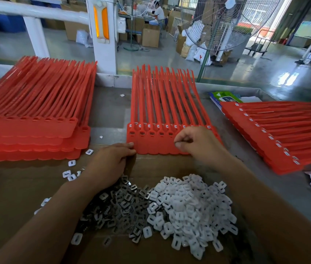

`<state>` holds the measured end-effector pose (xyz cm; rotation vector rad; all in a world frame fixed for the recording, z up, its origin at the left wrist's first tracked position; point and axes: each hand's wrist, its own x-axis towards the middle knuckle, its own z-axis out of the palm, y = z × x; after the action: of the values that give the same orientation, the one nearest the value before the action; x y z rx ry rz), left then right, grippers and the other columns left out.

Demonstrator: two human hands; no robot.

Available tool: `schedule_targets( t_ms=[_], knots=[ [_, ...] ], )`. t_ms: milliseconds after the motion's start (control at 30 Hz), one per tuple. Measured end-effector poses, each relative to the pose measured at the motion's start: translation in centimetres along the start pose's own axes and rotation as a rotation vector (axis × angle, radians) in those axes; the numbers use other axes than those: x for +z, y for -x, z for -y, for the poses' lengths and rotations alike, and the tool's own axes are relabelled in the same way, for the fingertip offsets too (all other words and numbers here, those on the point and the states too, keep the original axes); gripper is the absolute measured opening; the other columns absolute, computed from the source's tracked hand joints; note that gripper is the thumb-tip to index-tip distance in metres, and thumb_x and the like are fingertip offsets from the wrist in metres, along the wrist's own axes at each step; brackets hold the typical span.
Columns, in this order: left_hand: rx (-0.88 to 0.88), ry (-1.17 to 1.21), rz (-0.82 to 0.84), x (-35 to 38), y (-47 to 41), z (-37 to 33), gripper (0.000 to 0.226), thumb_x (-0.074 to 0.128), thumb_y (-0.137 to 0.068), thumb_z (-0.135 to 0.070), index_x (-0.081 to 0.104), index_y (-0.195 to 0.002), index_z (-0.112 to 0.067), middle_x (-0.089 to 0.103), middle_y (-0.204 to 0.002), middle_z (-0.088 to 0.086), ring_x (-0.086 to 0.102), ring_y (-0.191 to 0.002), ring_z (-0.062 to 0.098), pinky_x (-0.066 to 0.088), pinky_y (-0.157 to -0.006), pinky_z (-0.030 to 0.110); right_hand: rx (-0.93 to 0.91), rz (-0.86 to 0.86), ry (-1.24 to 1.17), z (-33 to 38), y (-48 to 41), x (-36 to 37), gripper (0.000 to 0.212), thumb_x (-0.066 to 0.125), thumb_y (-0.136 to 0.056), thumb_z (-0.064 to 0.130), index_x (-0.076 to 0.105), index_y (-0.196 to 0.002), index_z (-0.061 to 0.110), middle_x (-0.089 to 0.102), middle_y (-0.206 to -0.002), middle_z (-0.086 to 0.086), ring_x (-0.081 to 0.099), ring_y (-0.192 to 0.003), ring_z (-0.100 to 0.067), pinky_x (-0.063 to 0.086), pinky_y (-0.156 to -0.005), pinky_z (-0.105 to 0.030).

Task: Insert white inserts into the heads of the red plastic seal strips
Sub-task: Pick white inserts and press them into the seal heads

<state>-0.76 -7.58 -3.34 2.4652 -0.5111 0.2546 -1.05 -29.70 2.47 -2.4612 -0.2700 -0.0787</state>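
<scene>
A joined sheet of red seal strips (156, 143) lies flat in front of me, tails pointing away. Several of its heads on the left hold dark metal clips; a row of white inserts shows in the sheet beneath. My left hand (110, 162) touches the sheet's near left corner with its fingertips. My right hand (194, 141) hovers over the right-hand heads, fingers curled and thumb pinched to forefinger; what it pinches is hidden. A heap of white inserts (190, 208) lies below my hands, beside a heap of dark metal clips (120, 208).
A tall stack of red strip sheets (32, 134) with open heads sits at the left. Another stack (276, 134) with white inserts lies at the right. Loose inserts (68, 174) are scattered on the cardboard. A fan (223, 21) stands behind the table.
</scene>
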Motion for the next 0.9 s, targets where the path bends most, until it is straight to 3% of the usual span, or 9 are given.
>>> schedule_targets(
  t_ms=[67,200,400,800,900],
  knots=[
    [-0.005,0.004,0.001,0.0,0.0,0.0,0.039,0.043,-0.086,0.006,0.061,-0.117,-0.009,0.049,-0.134,-0.001,0.043,-0.125,0.012,0.016,-0.097,0.005,0.062,-0.08,-0.001,-1.7,-0.9,-0.6,0.013,0.063,-0.082,0.005,0.066,-0.079,0.017,0.062,-0.075,0.01,0.053,-0.07,0.004,0.039,-0.062,-0.002],
    [0.0,0.0,0.0,0.0,0.0,0.0,0.039,0.043,-0.086,0.007,0.061,-0.117,-0.009,0.049,-0.134,-0.001,0.044,-0.125,0.012,0.016,-0.097,0.005,0.208,-0.153,0.044,-4.4,-3.0,-1.1,0.011,0.06,-0.083,0.007,0.068,-0.084,0.015,0.068,-0.099,-0.004,0.06,-0.096,-0.015,0.046,-0.086,-0.028],
    [-0.005,0.007,0.004,0.0,0.0,0.1,0.039,0.044,-0.086,0.007,0.061,-0.116,-0.01,0.05,-0.134,-0.002,0.044,-0.125,0.013,0.019,-0.099,0.008,0.275,-0.177,0.021,-5.7,-4.7,-0.6,0.015,0.057,-0.087,0.009,0.068,-0.082,0.018,0.065,-0.096,0.0,0.053,-0.087,-0.01,0.036,-0.075,-0.024],
    [-0.001,0.003,-0.005,0.1,0.0,0.0,0.038,0.044,-0.085,0.008,0.062,-0.115,-0.008,0.05,-0.133,0.0,0.046,-0.123,0.013,0.019,-0.097,0.006,0.265,-0.147,0.117,-6.3,-5.0,0.2,0.013,0.06,-0.085,0.01,0.072,-0.089,0.011,0.068,-0.104,-0.003,0.058,-0.101,-0.016,0.036,-0.081,-0.02],
    [-0.004,0.006,-0.003,0.1,-0.1,0.0,0.038,0.044,-0.085,0.007,0.062,-0.115,-0.008,0.05,-0.134,0.0,0.045,-0.123,0.013,0.018,-0.097,0.006,0.273,-0.18,0.073,-6.3,-5.0,0.2,0.009,0.064,-0.081,0.009,0.071,-0.084,0.014,0.068,-0.1,-0.001,0.057,-0.096,-0.013,0.038,-0.081,-0.021]
  ],
)
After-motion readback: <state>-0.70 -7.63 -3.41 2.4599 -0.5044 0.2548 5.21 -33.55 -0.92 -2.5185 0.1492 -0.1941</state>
